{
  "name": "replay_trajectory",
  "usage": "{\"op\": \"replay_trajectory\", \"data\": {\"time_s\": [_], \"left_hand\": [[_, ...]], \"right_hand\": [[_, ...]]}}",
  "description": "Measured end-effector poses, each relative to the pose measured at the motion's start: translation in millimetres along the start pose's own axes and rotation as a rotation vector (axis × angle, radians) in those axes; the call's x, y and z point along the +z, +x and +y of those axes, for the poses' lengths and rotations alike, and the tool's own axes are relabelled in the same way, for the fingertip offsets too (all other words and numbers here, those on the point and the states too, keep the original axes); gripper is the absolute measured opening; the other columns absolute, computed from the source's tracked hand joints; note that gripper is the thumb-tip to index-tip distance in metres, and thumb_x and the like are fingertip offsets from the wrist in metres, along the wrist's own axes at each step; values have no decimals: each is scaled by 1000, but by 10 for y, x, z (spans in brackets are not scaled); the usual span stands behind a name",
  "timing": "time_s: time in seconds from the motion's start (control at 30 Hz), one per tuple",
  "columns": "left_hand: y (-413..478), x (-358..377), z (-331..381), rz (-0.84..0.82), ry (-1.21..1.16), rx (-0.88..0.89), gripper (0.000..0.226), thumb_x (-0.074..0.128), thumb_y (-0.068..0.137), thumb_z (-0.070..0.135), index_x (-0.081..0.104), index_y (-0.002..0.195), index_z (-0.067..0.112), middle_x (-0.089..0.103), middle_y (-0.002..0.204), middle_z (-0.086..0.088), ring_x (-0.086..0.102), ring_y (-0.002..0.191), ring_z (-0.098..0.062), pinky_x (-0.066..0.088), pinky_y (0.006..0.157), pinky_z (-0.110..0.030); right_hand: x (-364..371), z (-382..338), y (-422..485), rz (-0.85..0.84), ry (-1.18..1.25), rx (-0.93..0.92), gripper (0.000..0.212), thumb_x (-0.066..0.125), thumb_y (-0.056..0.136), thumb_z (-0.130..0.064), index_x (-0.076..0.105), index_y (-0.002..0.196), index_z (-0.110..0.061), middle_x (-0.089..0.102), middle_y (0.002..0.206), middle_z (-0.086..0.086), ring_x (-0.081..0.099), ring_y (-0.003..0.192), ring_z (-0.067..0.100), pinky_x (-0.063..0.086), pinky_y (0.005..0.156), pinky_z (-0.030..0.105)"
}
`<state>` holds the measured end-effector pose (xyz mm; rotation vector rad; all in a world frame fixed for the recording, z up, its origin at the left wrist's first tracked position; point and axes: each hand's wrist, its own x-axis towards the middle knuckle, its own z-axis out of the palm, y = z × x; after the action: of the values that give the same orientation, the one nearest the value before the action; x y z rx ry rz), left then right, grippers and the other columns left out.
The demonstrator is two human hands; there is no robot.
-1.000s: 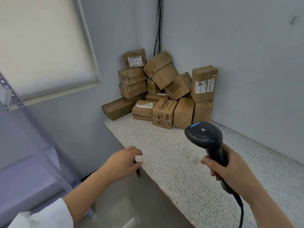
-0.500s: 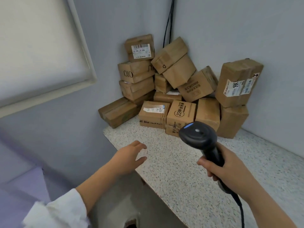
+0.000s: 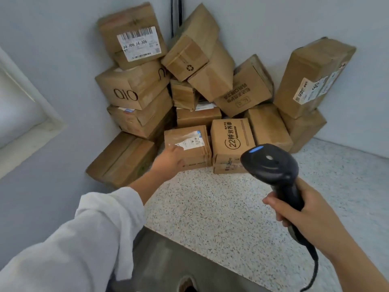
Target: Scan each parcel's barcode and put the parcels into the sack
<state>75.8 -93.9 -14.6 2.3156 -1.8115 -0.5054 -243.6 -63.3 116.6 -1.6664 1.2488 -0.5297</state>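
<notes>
Touching a labelled parcel [image 3: 194, 153], left hand [image 3: 168, 159] relaxed; right hand [image 3: 303, 214] grasps the scanner [image 3: 271, 163].

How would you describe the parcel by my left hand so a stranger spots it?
Find the parcel pile in the corner of the speckled counter. In its front row, by the left hand, sits a small box. Unlike the printed 22 box to its right, it carries a white label on top.

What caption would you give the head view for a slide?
Left hand reaches for a labelled parcel in the corner pile while the right hand grips a black barcode scanner.
</notes>
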Motion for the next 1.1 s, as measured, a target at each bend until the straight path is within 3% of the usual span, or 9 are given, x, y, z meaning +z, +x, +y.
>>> {"op": "replay_trajectory", "data": {"time_s": [0.17,0.33,0.4,0.47,0.6,0.73,0.8,1.1], "left_hand": [[549,58,-136,7,10,-85,49,41,100,26,26,145,15,23,150,-14,34,131,-32,40,102,-44],[931,161,-316,-72,59,-87,47,30,101,36,28,145,20,-1,157,-13,-8,145,-32,21,113,-54],[1036,219,-373,-97,108,-57,44,29,101,38,31,143,23,-6,157,-11,-14,144,-32,15,113,-55],[1117,252,-395,-117,124,-52,42,32,101,37,32,140,21,-5,157,-11,-12,144,-33,13,113,-55],[1237,257,-402,-131,68,-104,40,41,98,39,35,131,16,7,155,-12,3,142,-35,26,109,-55],[1289,221,-450,-101,123,-117,81,44,91,57,10,147,10,14,150,-15,11,138,-37,27,108,-49],[1319,178,-478,-120,190,-111,90,39,89,64,-1,150,10,11,149,-16,10,137,-38,27,107,-49],[1436,126,-540,-151,135,-70,96,60,75,66,20,143,10,15,146,-16,14,135,-36,29,107,-49]], "right_hand": [[55,-31,134,81,-15,79,11,68,80,-11,60,86,-15,67,65,-8,57,46,3,47,47,14],[85,-26,262,112,-50,143,11,69,80,-13,59,85,-15,64,59,-10,56,46,2,45,50,20],[79,-20,295,123,-51,154,10,68,80,-13,59,85,-15,64,58,-10,55,46,2,44,53,21],[77,-16,327,134,-59,160,10,68,80,-13,60,85,-14,64,59,-9,55,46,2,43,54,22],[42,-9,382,140,-77,177,10,69,80,-15,60,84,-17,64,59,-10,56,47,2,43,55,22],[11,-9,407,133,-94,187,10,69,80,-17,60,85,-17,64,60,-10,56,47,2,44,55,23],[-4,-13,417,136,-100,196,11,69,79,-18,60,84,-17,64,60,-8,57,48,3,45,55,24],[-7,37,396,139,-77,217,11,71,77,-13,61,80,-13,64,57,-5,55,45,2,47,49,14]]}}
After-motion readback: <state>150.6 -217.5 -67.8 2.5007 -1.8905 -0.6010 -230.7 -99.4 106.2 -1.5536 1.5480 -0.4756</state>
